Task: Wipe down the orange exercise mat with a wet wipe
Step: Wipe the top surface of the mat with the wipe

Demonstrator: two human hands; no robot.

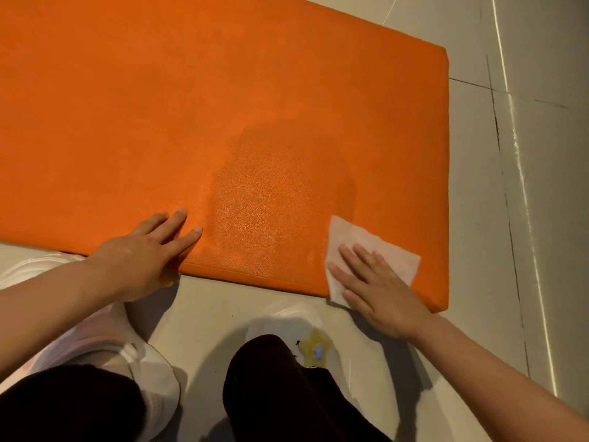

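Observation:
The orange exercise mat point(191, 106) lies flat on the tiled floor and fills most of the view. A darker, damp-looking patch shows on it near the front edge, right of centre. My right hand point(379, 288) presses flat with straight fingers on a white wet wipe point(366, 240) spread over the mat's near right corner; part of the wipe hangs over the front edge. My left hand point(143, 253) rests flat on the mat's front edge, fingers straight and spread.
Pale floor tiles point(510, 186) with dark grout lines run along the mat's right side and in front of it. My knees in dark trousers and two white shoes point(287, 317) sit just before the mat's front edge.

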